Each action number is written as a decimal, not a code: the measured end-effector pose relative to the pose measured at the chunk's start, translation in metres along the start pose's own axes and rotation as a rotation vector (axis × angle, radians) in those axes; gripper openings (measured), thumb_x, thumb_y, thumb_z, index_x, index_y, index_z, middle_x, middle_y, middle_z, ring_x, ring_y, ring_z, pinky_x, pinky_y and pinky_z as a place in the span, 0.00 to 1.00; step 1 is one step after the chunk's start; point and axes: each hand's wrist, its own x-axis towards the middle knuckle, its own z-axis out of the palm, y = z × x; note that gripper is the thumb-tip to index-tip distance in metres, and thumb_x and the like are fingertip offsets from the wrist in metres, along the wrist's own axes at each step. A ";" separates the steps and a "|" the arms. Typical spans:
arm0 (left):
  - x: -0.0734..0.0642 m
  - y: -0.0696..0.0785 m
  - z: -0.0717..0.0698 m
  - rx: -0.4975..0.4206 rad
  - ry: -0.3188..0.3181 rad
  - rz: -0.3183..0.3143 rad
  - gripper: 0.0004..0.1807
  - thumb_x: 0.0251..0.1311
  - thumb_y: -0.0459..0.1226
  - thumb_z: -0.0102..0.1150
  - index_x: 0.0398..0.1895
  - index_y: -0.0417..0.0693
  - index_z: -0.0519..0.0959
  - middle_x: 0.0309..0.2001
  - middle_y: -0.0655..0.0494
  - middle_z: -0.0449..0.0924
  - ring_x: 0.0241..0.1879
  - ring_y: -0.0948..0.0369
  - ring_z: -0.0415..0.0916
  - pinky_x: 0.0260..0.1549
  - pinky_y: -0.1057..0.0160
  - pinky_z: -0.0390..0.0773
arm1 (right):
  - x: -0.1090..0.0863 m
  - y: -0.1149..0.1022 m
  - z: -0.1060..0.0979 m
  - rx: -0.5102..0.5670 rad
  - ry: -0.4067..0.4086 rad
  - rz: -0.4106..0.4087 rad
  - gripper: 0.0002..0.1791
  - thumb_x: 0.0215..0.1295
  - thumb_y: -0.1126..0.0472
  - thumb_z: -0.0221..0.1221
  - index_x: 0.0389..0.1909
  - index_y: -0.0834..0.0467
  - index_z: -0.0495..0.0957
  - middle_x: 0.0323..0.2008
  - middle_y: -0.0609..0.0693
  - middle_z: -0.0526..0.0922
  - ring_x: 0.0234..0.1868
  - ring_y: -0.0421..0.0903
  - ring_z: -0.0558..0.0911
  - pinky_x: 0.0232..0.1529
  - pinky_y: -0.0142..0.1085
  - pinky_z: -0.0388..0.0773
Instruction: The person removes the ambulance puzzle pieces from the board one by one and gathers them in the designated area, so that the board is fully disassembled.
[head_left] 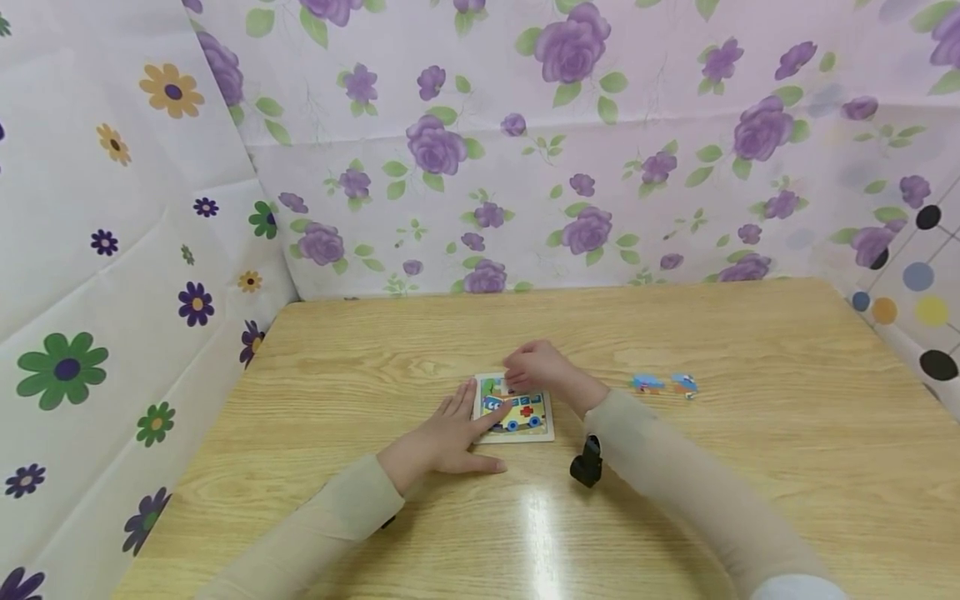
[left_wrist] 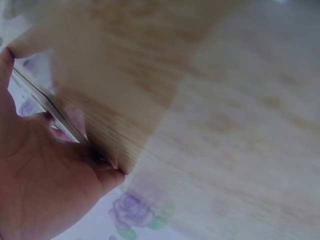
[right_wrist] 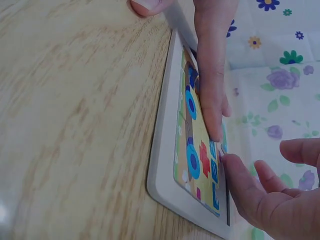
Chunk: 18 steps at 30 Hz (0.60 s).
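A small jigsaw puzzle point(head_left: 525, 423) in a pale frame lies on the table, its picture a yellow ambulance with blue wheels and a red cross. My left hand point(head_left: 446, 437) lies spread at its left side, the index finger stretched across the picture and pressing on it. Over the puzzle's far edge is my right hand point(head_left: 542, 367), fingers bent down. In the right wrist view, one fingertip of the right hand point(right_wrist: 280, 200) touches the upper part of the picture, with the thumb standing apart from it. The left wrist view shows the left palm point(left_wrist: 45, 180) beside the frame's thin edge.
Two loose puzzle pieces lie to the right of the board, one mostly blue piece point(head_left: 647, 383) and one blue and orange piece point(head_left: 684, 383). The wooden table point(head_left: 360, 350) meets a flowered cloth point(head_left: 435, 208) at the back. A black wrist camera point(head_left: 587, 463) sits under the right forearm.
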 end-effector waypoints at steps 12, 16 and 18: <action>-0.001 0.002 -0.003 0.033 -0.006 0.003 0.47 0.57 0.68 0.46 0.76 0.69 0.42 0.73 0.35 0.22 0.74 0.44 0.24 0.71 0.44 0.39 | -0.002 -0.004 0.010 0.142 -0.026 0.052 0.27 0.69 0.62 0.51 0.63 0.74 0.60 0.50 0.70 0.77 0.43 0.54 0.84 0.44 0.38 0.82; -0.001 0.002 -0.003 0.035 -0.012 -0.002 0.47 0.57 0.68 0.46 0.75 0.69 0.42 0.73 0.35 0.22 0.74 0.44 0.24 0.71 0.44 0.39 | -0.002 -0.003 0.014 0.153 0.022 0.076 0.25 0.69 0.62 0.52 0.61 0.73 0.64 0.46 0.66 0.79 0.35 0.46 0.83 0.39 0.34 0.82; -0.001 0.002 -0.003 0.037 -0.012 -0.004 0.47 0.57 0.68 0.46 0.75 0.69 0.41 0.73 0.35 0.23 0.74 0.44 0.24 0.71 0.44 0.40 | -0.003 -0.003 0.016 0.144 0.049 0.079 0.24 0.69 0.62 0.52 0.59 0.73 0.66 0.45 0.65 0.80 0.33 0.45 0.82 0.38 0.34 0.82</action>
